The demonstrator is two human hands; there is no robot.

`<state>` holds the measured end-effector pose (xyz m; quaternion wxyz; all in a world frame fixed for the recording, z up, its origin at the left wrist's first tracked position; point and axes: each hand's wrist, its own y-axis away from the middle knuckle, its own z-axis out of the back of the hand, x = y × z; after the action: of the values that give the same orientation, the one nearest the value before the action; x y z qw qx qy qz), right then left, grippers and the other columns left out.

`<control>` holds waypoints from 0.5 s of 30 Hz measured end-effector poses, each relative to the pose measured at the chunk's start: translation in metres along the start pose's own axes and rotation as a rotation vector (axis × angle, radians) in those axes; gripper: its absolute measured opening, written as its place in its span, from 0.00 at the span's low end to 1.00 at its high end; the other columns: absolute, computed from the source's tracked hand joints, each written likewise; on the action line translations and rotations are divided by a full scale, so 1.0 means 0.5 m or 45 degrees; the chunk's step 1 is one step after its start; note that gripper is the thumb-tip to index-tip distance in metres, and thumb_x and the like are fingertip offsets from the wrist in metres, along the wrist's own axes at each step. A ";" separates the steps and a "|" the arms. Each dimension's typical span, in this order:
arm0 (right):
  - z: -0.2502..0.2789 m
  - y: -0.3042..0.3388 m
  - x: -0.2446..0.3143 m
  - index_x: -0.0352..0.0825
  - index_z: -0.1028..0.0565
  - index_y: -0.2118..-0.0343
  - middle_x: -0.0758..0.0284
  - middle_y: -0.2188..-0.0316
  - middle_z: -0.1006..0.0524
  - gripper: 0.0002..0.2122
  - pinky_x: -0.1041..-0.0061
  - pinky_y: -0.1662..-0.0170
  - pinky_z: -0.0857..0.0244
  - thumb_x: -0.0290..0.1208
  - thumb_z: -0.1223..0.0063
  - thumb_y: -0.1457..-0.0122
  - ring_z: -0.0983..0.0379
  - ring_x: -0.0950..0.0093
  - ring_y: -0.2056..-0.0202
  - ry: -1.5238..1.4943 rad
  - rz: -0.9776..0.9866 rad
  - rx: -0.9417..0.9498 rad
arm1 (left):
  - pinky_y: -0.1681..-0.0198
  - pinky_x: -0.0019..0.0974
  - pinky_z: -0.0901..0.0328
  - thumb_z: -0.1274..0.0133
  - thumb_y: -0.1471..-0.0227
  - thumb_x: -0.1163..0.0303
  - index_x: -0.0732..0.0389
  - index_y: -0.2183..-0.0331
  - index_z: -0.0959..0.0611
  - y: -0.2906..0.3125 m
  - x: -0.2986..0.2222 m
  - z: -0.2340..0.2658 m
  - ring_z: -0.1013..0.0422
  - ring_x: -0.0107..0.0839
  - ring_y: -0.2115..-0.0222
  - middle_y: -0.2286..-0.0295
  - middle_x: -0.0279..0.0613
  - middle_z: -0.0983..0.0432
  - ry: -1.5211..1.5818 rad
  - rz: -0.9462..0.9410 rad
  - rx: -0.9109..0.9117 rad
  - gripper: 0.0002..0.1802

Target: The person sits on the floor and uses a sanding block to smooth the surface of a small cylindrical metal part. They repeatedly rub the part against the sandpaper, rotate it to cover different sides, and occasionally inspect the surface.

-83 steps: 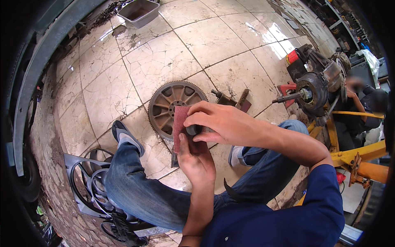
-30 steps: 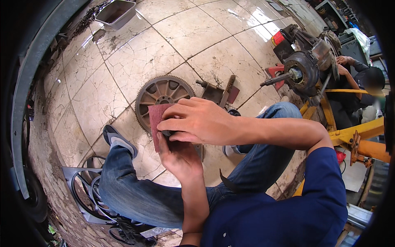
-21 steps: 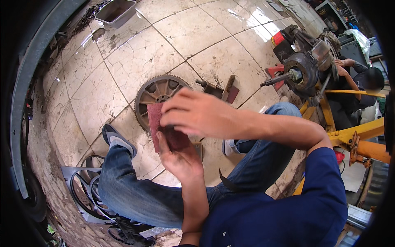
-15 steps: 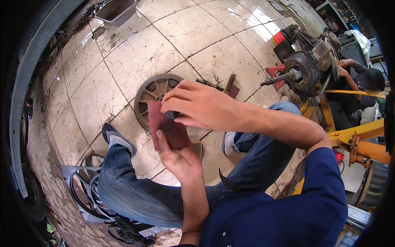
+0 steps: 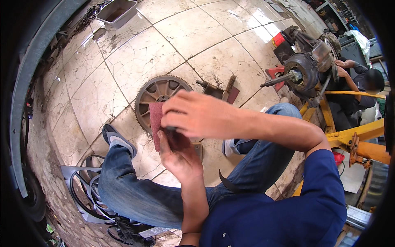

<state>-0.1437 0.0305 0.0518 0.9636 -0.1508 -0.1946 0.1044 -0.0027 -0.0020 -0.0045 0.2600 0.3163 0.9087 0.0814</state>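
Observation:
My left hand (image 5: 181, 160) holds a sheet of dark red sandpaper (image 5: 156, 117) from below, its thumb pressed on the near edge. Over the sheet, my right hand (image 5: 193, 113) is closed around a small dark part (image 5: 172, 129) that seems to touch the abrasive face. That part is blurred and mostly covered by the fingers, so its kind cannot be made out. On the floor beyond both hands lies a toothed flywheel (image 5: 142, 96), partly hidden by my right hand and the sheet.
A brush (image 5: 229, 85) and a metal part (image 5: 211, 90) lie right of the flywheel. A grey tray (image 5: 119, 15) stands far left. To the right are an axle hub assembly (image 5: 302, 72), a yellow stand (image 5: 358, 133) and a co-worker (image 5: 362, 80). A fan shroud (image 5: 78, 197) lies near left.
My right hand has shifted slightly down and right over the sandpaper, now blurred by motion. More of the flywheel's rim shows. The left hand has stayed nearly still.

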 end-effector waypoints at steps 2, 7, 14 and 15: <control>0.004 -0.002 -0.016 0.39 0.29 0.56 0.67 0.55 0.31 0.23 0.70 0.49 0.34 0.27 0.36 0.58 0.32 0.67 0.53 0.030 -0.056 -0.033 | 0.42 0.37 0.39 0.60 0.34 0.64 0.65 0.47 0.27 0.000 0.001 -0.006 0.32 0.30 0.47 0.48 0.42 0.27 -0.035 -0.024 -0.069 0.20; -0.007 0.000 0.011 0.38 0.27 0.57 0.67 0.56 0.31 0.19 0.71 0.51 0.33 0.29 0.38 0.54 0.32 0.67 0.53 0.090 0.067 0.012 | 0.41 0.38 0.41 0.60 0.33 0.65 0.65 0.45 0.28 0.000 0.001 0.004 0.33 0.31 0.46 0.48 0.43 0.28 -0.059 -0.016 0.086 0.20; -0.007 0.002 0.006 0.39 0.27 0.58 0.67 0.56 0.30 0.17 0.71 0.53 0.33 0.29 0.38 0.54 0.31 0.68 0.54 0.130 0.055 0.015 | 0.40 0.38 0.42 0.61 0.33 0.64 0.65 0.45 0.29 0.007 0.003 0.007 0.33 0.31 0.46 0.47 0.44 0.28 -0.039 -0.001 0.119 0.21; -0.006 0.001 0.017 0.40 0.28 0.58 0.68 0.57 0.30 0.18 0.71 0.53 0.34 0.29 0.38 0.54 0.31 0.68 0.54 0.068 0.063 0.005 | 0.40 0.37 0.42 0.61 0.33 0.64 0.65 0.45 0.29 0.009 0.001 0.011 0.34 0.31 0.45 0.47 0.44 0.28 -0.032 0.003 0.220 0.21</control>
<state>-0.1351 0.0324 0.0519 0.9659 -0.1563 -0.1646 0.1244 0.0022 0.0015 -0.0081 0.2430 0.3398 0.9086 -0.0011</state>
